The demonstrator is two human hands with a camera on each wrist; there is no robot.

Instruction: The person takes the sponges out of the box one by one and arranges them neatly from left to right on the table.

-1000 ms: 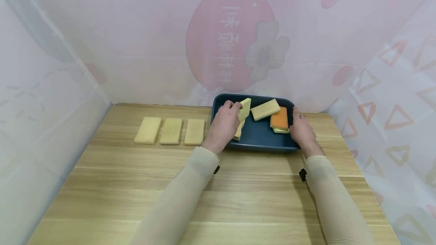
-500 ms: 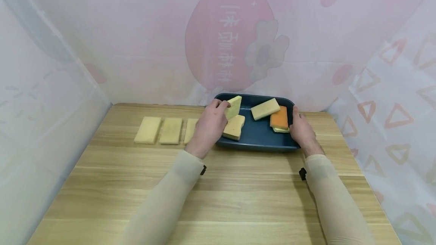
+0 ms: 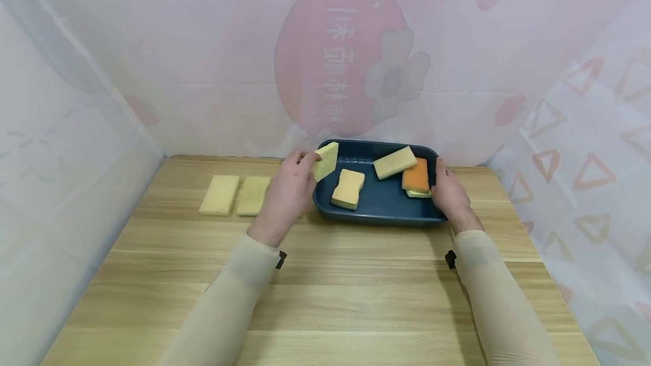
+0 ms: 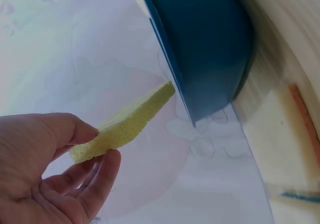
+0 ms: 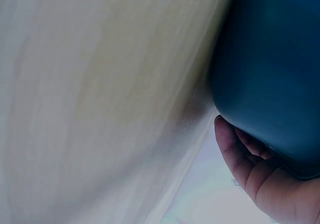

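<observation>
The sponge (image 3: 326,161) in the left hand (image 3: 286,194) is a thin, pale yellow rectangular slab with a porous edge, tilted up on one corner. It is held in the air over the left rim of the tray (image 3: 378,214), clear of the table (image 3: 325,298). The wrist view shows the sponge (image 4: 122,123) pinched at one end between thumb above and fingers (image 4: 102,176) below, the rest sticking out free toward the tray (image 4: 205,49).

The right hand (image 3: 450,194) rests against the tray's right side, thumb along the rim; in its wrist view the fingers (image 5: 250,144) curl under the tray's outer wall (image 5: 270,74).

Inside the dark blue tray lie 3 more sponges: a waisted yellow one (image 3: 348,188), a pale slab (image 3: 395,162), and an orange one (image 3: 417,176) stacked on a yellow piece. 2 flat yellow sponges (image 3: 220,194) (image 3: 252,195) lie side by side on the table left of the hand.
</observation>
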